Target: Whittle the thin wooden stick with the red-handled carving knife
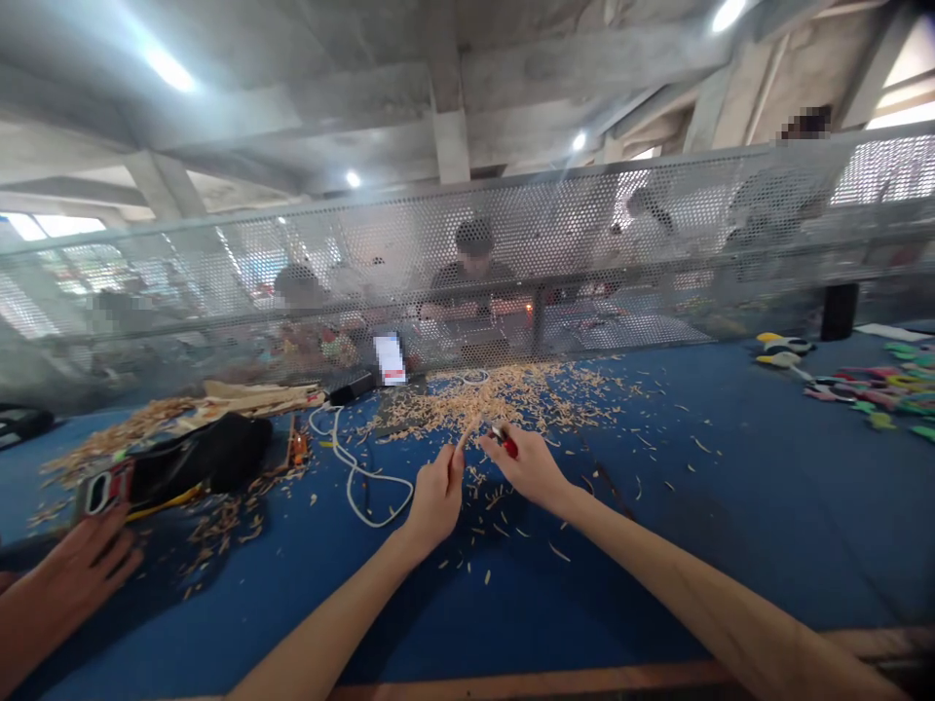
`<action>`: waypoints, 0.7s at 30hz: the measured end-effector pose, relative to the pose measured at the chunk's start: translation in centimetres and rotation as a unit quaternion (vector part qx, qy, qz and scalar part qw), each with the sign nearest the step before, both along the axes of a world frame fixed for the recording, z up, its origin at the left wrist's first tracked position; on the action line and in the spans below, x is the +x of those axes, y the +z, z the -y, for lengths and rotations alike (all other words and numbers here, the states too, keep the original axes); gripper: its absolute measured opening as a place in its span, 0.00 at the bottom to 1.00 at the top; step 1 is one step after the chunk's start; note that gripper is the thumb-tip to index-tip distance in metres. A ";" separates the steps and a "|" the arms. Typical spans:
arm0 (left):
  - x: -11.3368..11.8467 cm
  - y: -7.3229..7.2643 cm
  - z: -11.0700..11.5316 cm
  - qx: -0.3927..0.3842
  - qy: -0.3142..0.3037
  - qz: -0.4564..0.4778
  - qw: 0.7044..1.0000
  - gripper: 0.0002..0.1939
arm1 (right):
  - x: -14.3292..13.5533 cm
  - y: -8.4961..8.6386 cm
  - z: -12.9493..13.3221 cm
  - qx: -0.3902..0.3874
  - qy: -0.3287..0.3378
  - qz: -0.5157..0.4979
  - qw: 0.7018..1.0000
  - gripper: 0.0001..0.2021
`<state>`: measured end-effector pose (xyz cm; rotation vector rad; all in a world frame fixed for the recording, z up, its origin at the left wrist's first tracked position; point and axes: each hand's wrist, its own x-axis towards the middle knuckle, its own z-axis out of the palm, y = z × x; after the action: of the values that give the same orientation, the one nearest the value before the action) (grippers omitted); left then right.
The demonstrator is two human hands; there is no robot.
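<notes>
Near the middle of the blue table (657, 545), my left hand (436, 497) is closed round a thin pale wooden stick (469, 428), whose tip points up and to the right. Just to its right, my right hand (532, 469) is closed on a small red-handled knife (509, 446). The knife's metal part lies close to the stick's tip; whether they touch is too small to tell. Curled wood shavings (511, 389) are heaped beyond both hands, with loose ones scattered under and around them.
A white cable (355, 477) loops left of my left hand. A lit phone (390, 358) leans by the mesh partition (584, 243). Another person's hand (94, 550) and a black bag (226, 453) are at left. Colourful tools (869, 389) lie at right.
</notes>
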<state>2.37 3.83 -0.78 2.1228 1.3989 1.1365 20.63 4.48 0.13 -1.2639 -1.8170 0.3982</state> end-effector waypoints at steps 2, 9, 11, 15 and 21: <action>0.3 0.1 0.3 -0.012 -0.036 0.003 0.999 0.15 | -0.1 0.0 0.0 -0.006 0.017 -0.091 0.996 0.22; 0.5 -0.6 0.3 -0.146 -0.170 0.093 0.970 0.21 | 0.4 -0.6 -1.7 -0.054 0.095 -0.205 0.973 0.22; 0.7 -1.0 0.1 -0.179 -0.186 0.157 0.953 0.24 | 0.4 -0.7 -1.8 -0.049 0.103 -0.206 0.972 0.21; 1.3 -1.2 -0.1 -0.200 -0.208 0.245 0.926 0.27 | -0.1 -0.6 -1.1 -0.030 0.105 -0.191 0.976 0.18; 1.7 -0.7 -0.3 -0.254 -0.231 0.313 0.885 0.27 | -0.7 -0.4 -0.5 -0.055 0.142 -0.197 0.969 0.19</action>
<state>4.06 4.17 -1.46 1.4117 0.7217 0.9831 19.89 4.94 -0.23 -0.9144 -1.6455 0.8565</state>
